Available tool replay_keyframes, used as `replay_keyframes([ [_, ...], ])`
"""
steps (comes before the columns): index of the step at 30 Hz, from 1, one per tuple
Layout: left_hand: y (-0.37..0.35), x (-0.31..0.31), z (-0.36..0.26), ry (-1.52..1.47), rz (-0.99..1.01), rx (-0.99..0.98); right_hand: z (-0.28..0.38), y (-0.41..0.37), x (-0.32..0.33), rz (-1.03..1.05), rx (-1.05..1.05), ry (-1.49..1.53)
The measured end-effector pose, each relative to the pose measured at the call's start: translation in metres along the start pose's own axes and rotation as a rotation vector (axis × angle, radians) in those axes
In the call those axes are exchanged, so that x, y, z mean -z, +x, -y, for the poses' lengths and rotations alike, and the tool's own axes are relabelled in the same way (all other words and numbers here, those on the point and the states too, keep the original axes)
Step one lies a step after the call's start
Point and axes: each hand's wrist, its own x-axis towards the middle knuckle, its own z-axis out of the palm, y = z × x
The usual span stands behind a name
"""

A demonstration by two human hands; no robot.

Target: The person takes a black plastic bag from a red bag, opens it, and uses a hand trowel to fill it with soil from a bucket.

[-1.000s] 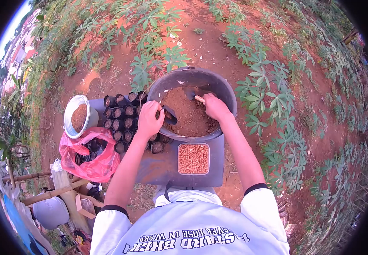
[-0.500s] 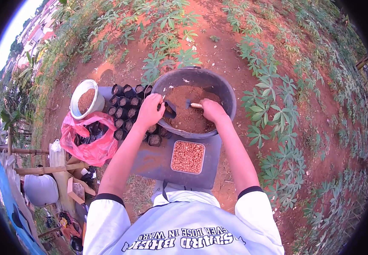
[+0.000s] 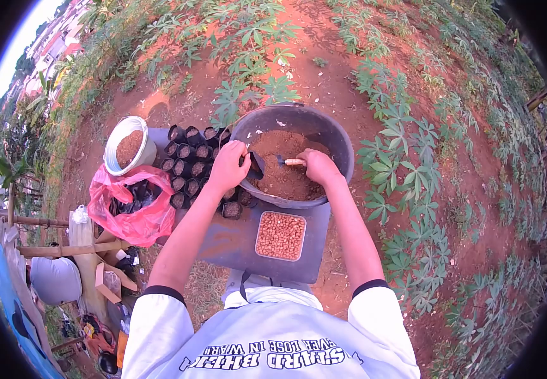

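Note:
A large grey basin point(image 3: 336, 136) holds reddish-brown soil point(image 3: 289, 180) and stands at the far end of a dark table point(image 3: 235, 243). My left hand point(image 3: 228, 167) grips a small black nursery bag point(image 3: 254, 165) at the basin's left rim, over the soil. My right hand point(image 3: 319, 167) holds a small trowel point(image 3: 289, 162) by its wooden handle, the blade pointing at the bag. Left of the basin stands a cluster of several black nursery bags point(image 3: 188, 167).
A clear tray of tan seeds point(image 3: 279, 235) sits on the table near me. A white bucket of soil point(image 3: 128, 146) and a pink plastic bag point(image 3: 135, 208) with black bags lie at the left. Cassava plants point(image 3: 406, 170) surround the table on red earth.
The trowel has swung from lying in the soil to point at the black bag. My left hand stays at the basin rim. The view has shifted slightly.

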Motion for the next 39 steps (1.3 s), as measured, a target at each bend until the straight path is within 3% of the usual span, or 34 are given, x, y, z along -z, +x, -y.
replay_keyframes([
  [15,-0.002,0.001,0.003,-0.101,-0.059,0.050,-0.004,-0.002,0.000,-0.159,-0.166,-0.002],
  [39,0.000,-0.001,0.013,-0.167,-0.104,-0.009,0.012,-0.009,0.010,-0.101,-0.338,-0.014],
])
